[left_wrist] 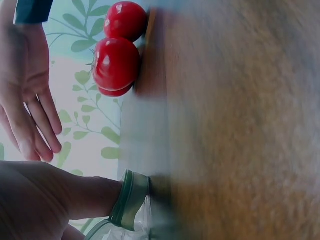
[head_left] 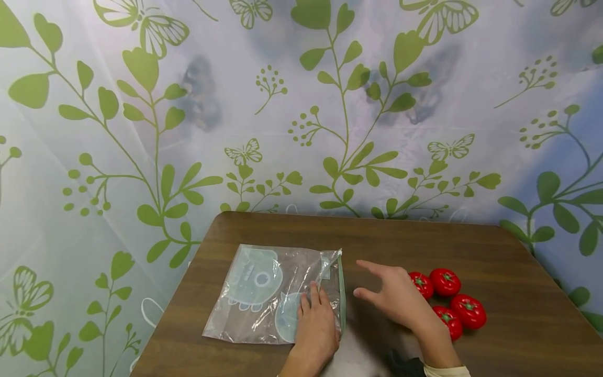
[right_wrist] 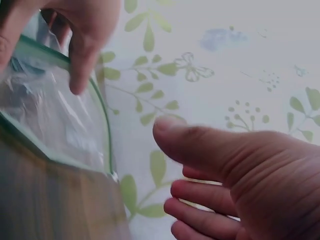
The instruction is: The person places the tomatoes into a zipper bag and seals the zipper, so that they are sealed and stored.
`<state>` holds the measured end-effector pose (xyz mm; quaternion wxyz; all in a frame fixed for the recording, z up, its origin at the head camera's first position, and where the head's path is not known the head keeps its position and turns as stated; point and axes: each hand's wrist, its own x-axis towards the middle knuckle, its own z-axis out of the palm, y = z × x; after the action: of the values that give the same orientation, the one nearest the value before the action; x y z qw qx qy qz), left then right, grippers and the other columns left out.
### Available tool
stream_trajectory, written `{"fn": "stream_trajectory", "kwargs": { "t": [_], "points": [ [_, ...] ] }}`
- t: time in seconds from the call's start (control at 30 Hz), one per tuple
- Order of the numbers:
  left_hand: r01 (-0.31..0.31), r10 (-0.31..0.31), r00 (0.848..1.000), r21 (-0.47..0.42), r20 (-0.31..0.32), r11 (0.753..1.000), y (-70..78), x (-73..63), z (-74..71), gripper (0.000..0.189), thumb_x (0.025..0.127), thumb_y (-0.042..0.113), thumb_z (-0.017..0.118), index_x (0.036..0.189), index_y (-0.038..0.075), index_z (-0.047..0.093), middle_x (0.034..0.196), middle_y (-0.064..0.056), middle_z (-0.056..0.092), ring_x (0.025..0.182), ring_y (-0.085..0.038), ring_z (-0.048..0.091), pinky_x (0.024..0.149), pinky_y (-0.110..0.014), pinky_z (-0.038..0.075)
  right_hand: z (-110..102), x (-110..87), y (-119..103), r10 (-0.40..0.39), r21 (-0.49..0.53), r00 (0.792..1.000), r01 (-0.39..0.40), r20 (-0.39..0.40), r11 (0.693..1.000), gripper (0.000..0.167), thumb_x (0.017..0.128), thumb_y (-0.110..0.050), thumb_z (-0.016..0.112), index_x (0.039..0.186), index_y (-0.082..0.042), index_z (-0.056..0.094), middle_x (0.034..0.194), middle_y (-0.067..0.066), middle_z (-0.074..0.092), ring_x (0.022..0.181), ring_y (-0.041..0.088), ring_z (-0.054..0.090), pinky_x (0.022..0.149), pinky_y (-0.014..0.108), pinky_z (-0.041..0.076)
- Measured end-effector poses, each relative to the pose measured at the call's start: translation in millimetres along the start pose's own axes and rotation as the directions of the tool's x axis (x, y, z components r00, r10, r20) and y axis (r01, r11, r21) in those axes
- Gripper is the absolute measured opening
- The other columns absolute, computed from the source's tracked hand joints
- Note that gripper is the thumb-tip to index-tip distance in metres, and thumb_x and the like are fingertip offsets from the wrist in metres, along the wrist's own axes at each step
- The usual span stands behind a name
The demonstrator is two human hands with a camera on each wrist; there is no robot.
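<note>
A clear plastic zip bag point(head_left: 294, 262) with pale blue animal prints and a green zip edge lies flat on the table. My left hand point(head_left: 314, 322) is over its open end, fingers on top, pinching the upper layer. In the right wrist view the left thumb point(right_wrist: 80, 70) goes over the green rim, and the bag's mouth gapes. Between the bag and several red tomatoes point(head_left: 445, 283), my right hand point(head_left: 400, 298) hovers with thumb and fingers spread, holding nothing. Two tomatoes point(left_wrist: 117, 65) show clearly in the left wrist view.
The brown wooden table point(head_left: 532, 293) has its back edge against a hanging cloth point(head_left: 264, 173) printed with green leaves and butterflies. A white cord loop point(head_left: 149, 309) hangs beside the table's left edge. A dark strap point(head_left: 407, 366) is at the right wrist.
</note>
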<state>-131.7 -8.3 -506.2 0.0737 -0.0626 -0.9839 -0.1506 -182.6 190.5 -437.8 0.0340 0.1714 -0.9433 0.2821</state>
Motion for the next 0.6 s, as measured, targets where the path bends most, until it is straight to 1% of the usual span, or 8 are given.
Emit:
{"fn": "stream_trajectory", "kwargs": {
  "t": [0.13,0.23,0.27,0.33,0.37,0.43,0.5,0.6],
  "points": [
    [-0.020,0.020,0.997,-0.006,-0.076,1.000,-5.4,0.6,14.9,0.106,0.062,0.027,0.105,0.145,-0.013,0.052,0.154,-0.033,0.055,0.129,-0.057,0.062,0.100,-0.062,0.059,-13.6,-9.5,6.3,0.010,0.011,1.000,-0.010,0.018,1.000,0.065,0.089,-0.042,0.092,0.146,-0.019,0.072,0.140,0.009,0.076,0.124,0.034,0.075,0.102,0.061,0.060],
    [-0.019,0.017,0.996,-0.015,-0.082,1.000,-5.9,0.4,14.1,0.106,0.061,0.025,0.105,0.145,-0.013,0.052,0.154,-0.033,0.054,0.129,-0.057,0.062,0.100,-0.062,0.059,-23.2,-16.1,12.7,0.032,-0.004,0.999,-0.032,0.029,0.999,0.066,0.088,-0.046,0.092,0.146,-0.022,0.072,0.106,-0.002,0.083,0.096,0.020,0.077,0.098,0.056,0.063],
    [-0.016,0.014,0.997,-0.019,-0.074,1.000,-5.7,0.5,12.6,0.106,0.061,0.025,0.105,0.145,-0.013,0.052,0.154,-0.033,0.054,0.129,-0.057,0.062,0.101,-0.062,0.059,-26.2,-18.4,15.0,0.044,-0.004,0.999,-0.044,0.032,0.999,0.068,0.087,-0.047,0.092,0.147,-0.023,0.071,0.089,-0.007,0.078,0.079,0.012,0.070,0.092,0.050,0.065],
    [0.002,-0.003,1.000,-0.032,-0.029,0.999,-1.5,-0.5,-0.6,0.103,0.064,0.024,0.104,0.146,-0.012,0.054,0.156,-0.033,0.053,0.133,-0.057,0.060,0.106,-0.061,0.057,-31.8,-23.5,20.0,0.059,-0.009,0.998,-0.058,0.031,0.998,0.069,0.087,-0.047,0.092,0.148,-0.024,0.070,0.066,-0.011,0.060,0.058,0.003,0.041,0.077,0.037,0.062],
    [0.006,-0.006,1.000,-0.032,-0.017,0.999,-0.7,-0.4,-3.0,0.103,0.064,0.024,0.105,0.146,-0.012,0.054,0.157,-0.033,0.053,0.134,-0.057,0.060,0.106,-0.061,0.057,-34.5,-26.4,22.4,0.069,-0.007,0.997,-0.069,0.035,0.998,0.070,0.087,-0.049,0.092,0.149,-0.024,0.069,0.062,-0.013,0.053,0.055,0.002,0.030,0.072,0.033,0.058],
    [0.010,-0.010,1.000,-0.028,-0.004,1.000,0.4,-0.2,-5.8,0.104,0.063,0.026,0.105,0.146,-0.011,0.055,0.157,-0.032,0.054,0.134,-0.057,0.060,0.106,-0.060,0.057,-39.4,-32.2,26.8,0.075,-0.015,0.997,-0.074,0.031,0.997,0.072,0.087,-0.051,0.091,0.150,-0.025,0.068,0.063,-0.016,0.054,0.052,0.001,0.027,0.068,0.028,0.053],
    [0.010,-0.010,1.000,-0.027,-0.006,1.000,0.5,-0.1,-5.7,0.104,0.063,0.026,0.106,0.145,-0.012,0.055,0.156,-0.032,0.054,0.133,-0.056,0.060,0.105,-0.060,0.058,-43.7,-37.4,30.7,0.078,-0.018,0.997,-0.077,0.026,0.997,0.072,0.088,-0.053,0.090,0.151,-0.027,0.067,0.063,-0.016,0.057,0.054,0.000,0.037,0.069,0.026,0.052],
    [0.011,-0.011,1.000,-0.026,-0.013,1.000,0.1,0.4,-4.8,0.104,0.062,0.026,0.106,0.145,-0.012,0.055,0.156,-0.033,0.054,0.133,-0.056,0.061,0.105,-0.060,0.058,-49.2,-43.4,36.1,0.070,-0.036,0.998,-0.070,0.007,0.997,0.071,0.088,-0.056,0.089,0.150,-0.028,0.068,0.071,-0.017,0.067,0.077,0.004,0.063,0.077,0.031,0.057]
  ]
}}
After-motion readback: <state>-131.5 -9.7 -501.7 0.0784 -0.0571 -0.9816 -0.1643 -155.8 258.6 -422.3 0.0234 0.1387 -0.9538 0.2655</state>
